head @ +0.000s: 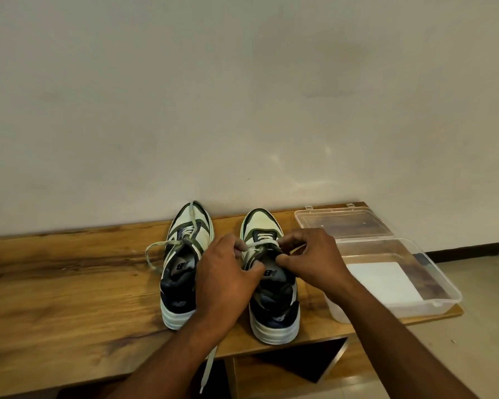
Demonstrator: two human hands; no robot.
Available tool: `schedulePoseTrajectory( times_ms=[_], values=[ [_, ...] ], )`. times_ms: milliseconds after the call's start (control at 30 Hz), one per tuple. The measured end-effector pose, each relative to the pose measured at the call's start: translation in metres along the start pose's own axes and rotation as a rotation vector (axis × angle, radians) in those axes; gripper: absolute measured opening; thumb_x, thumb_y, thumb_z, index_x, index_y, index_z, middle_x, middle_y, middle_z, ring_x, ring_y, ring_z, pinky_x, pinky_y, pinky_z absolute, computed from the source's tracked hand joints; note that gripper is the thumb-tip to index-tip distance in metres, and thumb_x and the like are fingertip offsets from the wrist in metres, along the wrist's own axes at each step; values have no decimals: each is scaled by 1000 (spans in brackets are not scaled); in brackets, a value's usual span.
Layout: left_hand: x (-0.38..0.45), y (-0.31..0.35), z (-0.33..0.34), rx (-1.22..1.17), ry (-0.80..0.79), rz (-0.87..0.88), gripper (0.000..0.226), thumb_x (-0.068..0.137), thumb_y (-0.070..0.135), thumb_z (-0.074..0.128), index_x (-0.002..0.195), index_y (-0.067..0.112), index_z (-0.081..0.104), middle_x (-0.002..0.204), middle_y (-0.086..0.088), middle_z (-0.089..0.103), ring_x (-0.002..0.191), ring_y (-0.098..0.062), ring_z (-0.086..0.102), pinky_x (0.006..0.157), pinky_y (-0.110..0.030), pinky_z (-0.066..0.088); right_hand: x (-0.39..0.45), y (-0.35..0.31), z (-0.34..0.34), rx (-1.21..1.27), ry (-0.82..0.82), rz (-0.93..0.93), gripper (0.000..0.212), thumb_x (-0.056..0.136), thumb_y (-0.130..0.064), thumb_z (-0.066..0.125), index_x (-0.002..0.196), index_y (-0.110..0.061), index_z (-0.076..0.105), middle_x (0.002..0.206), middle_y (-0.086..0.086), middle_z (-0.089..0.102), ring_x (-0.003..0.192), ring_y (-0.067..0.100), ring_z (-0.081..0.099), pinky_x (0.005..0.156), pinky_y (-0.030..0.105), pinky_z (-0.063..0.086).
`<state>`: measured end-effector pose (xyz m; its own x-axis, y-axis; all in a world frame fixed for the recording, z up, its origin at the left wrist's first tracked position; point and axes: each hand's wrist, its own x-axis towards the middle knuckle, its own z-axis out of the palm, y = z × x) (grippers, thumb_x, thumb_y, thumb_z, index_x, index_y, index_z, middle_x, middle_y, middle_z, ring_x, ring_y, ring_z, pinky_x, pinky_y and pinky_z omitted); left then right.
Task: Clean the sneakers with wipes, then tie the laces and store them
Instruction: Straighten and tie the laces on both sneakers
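A plain pale wall [242, 96] rises behind a long wooden bench [69, 283] whose top shows dark, streaky grain; a tiled floor [478, 341] shows at the right. At the bench's right end stands a clear plastic box [432, 272], rounded at the corners, with a white sheet [386, 280] lying flat inside; its clear lid [343, 223] lies open behind it, against the wall.

Two sneakers stand side by side on the bench, toes to the wall, pale green and cream with navy heels and thick white soles. The left sneaker [182, 272] has loose laces [153, 254]: one loops out over the wood, another hangs off the front edge. Over the right sneaker [274, 309], both forearms cross the bench edge and cover much of its tongue. The left hand [225, 277] pinches a lace strand between thumb and fingers; the right hand [314, 260] pinches another strand just beside it, fingers curled.
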<state>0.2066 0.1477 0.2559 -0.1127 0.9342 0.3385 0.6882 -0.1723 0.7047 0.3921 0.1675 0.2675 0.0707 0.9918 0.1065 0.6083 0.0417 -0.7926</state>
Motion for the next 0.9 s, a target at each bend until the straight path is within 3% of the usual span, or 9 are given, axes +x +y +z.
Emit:
schedulePoseTrajectory(
  times_ms=[100, 167, 267, 367, 467, 600, 733, 900],
  values=[
    [-2, -3, 1, -72, -11, -67, 24, 75, 43, 87, 72, 31, 66, 64, 13, 65, 61, 0, 63, 54, -20, 53, 2, 0, -1, 172, -63, 51, 21, 75, -22, 88, 93, -30, 81, 88, -10, 77, 82, 8, 73, 66, 25, 59],
    [-1, -4, 3, -108, -13, -80, 23, 80, 47, 84, 71, 30, 70, 61, 14, 66, 58, 2, 64, 54, -24, 56, 4, -1, 0, 241, -76, 67, 14, 79, -25, 87, 91, -28, 81, 86, -9, 77, 82, 9, 72, 62, 20, 53],
    [-2, -5, 5, -115, -5, -62, 16, 87, 48, 78, 91, 33, 80, 72, 18, 72, 67, 6, 67, 58, -16, 55, 4, -1, 5, 285, -59, 82, 9, 81, -28, 87, 87, -26, 81, 84, -9, 77, 81, 10, 72, 62, 21, 52],
    [-2, -4, 9, -136, -10, -49, 24, 91, 45, 75, 109, 31, 81, 94, 15, 78, 82, 4, 69, 69, -12, 52, 6, 0, 9, 300, -38, 91, 7, 82, -28, 86, 85, -26, 80, 84, -7, 77, 84, 14, 73, 66, 29, 57],
    [2, -6, 17, -175, -45, -60, 23, 91, 40, 75, 112, 29, 80, 103, 11, 78, 92, -1, 70, 77, -16, 54, 8, 1, 12, 313, -32, 102, 4, 84, -27, 83, 83, -27, 79, 85, -6, 77, 87, 15, 74, 76, 40, 63],
    [10, -11, 30, -273, -72, -95, 19, 88, 30, 80, 107, 32, 81, 104, 13, 72, 97, -4, 69, 90, -37, 60, 9, 1, 17, 318, -38, 145, 5, 91, -29, 76, 87, -26, 75, 90, -5, 75, 90, 15, 72, 81, 41, 63],
    [13, -11, 37, -422, -65, -157, 11, 84, 21, 85, 92, 29, 80, 90, 12, 77, 86, -5, 74, 82, -42, 63, 8, 0, 19, 356, -58, 162, 7, 97, -30, 68, 97, -24, 71, 97, -3, 73, 93, 12, 71, 84, 36, 62],
    [17, -11, 35, -528, -38, -172, 12, 83, 19, 87, 86, 25, 76, 82, 5, 78, 78, -12, 76, 77, -45, 65, 8, -2, 21, 457, -84, 195, 14, 101, -35, 63, 102, -22, 68, 101, 1, 73, 95, 17, 72, 74, 28, 60]
  ],
)
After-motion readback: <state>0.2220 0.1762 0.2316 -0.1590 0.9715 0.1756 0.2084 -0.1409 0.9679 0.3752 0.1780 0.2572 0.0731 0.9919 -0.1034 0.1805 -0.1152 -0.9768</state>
